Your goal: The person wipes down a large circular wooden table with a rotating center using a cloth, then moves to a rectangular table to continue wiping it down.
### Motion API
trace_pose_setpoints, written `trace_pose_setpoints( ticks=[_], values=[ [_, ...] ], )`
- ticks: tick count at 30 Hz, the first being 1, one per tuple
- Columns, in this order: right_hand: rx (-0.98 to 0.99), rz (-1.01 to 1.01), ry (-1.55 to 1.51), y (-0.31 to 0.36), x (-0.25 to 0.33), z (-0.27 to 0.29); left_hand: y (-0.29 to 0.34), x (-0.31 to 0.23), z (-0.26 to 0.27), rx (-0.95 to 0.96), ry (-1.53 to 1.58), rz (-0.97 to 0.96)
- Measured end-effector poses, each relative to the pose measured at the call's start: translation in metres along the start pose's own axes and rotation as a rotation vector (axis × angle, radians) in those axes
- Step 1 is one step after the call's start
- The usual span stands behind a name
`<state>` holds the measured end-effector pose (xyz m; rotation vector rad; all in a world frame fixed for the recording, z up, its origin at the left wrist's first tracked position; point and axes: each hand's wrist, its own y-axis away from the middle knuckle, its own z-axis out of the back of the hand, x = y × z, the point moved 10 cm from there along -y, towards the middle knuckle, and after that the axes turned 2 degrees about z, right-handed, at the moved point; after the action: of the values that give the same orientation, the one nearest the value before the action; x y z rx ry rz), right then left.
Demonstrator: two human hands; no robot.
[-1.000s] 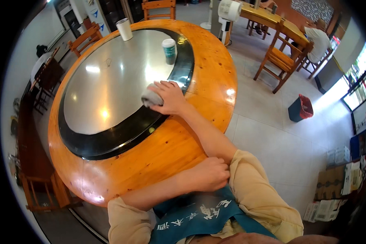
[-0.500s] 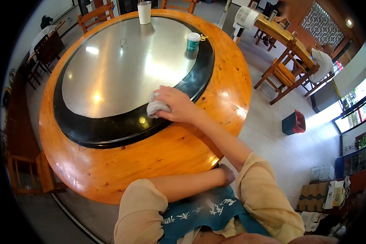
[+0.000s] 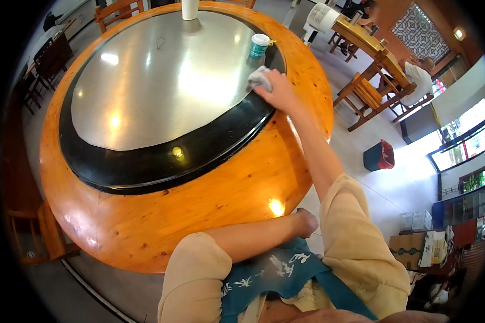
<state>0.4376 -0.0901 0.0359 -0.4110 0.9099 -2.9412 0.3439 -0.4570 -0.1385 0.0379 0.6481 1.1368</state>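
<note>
My right hand [image 3: 282,91] is closed on a crumpled pale grey cloth [image 3: 259,79], pressed onto the black ring [image 3: 199,156] near the steel edge of a round table. Just beyond the cloth stands a teal paper cup [image 3: 258,47] with a white lid, apart from it. My left forearm lies across my front, and my left hand [image 3: 307,222] hangs by the table's near right edge; its fingers are too hidden to make out. Brushed steel [image 3: 140,97] forms the tabletop's middle, inside the ring and an orange wooden rim [image 3: 199,215].
On the steel's far side stand a tall white cup [image 3: 190,9] and, to its left, a thin wire loop [image 3: 160,43]. A white fan [image 3: 322,19] is past the table's right edge. A dark bin [image 3: 379,156] with a red liner sits on the floor; people sit at a farther table.
My right hand has slid the cloth away from me and to the right along the black ring, up near the teal cup. The view has shifted slightly.
</note>
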Motion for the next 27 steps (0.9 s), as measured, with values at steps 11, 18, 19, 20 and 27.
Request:
trace_pose_setpoints(
  ticks=[11, 18, 19, 20, 27],
  values=[
    [0.062, 0.239, -0.397, 0.117, 0.145, 0.048, -0.005, -0.004, -0.008, 0.11, -0.056, -0.047],
    [0.413, 0.136, -0.091, 0.147, 0.162, 0.032, 0.019, -0.012, 0.021, 0.094, 0.123, -0.032],
    [0.415, 0.152, -0.153, 0.148, 0.164, 0.036, 0.024, -0.016, 0.023, 0.125, 0.104, -0.023],
    [0.417, 0.171, -0.215, 0.149, 0.166, 0.04, 0.025, -0.016, 0.023, 0.154, 0.086, -0.012],
    [0.403, 0.461, -0.349, 0.159, 0.162, 0.029, 0.019, -0.009, 0.007, 0.089, 0.012, -0.066]
  ],
)
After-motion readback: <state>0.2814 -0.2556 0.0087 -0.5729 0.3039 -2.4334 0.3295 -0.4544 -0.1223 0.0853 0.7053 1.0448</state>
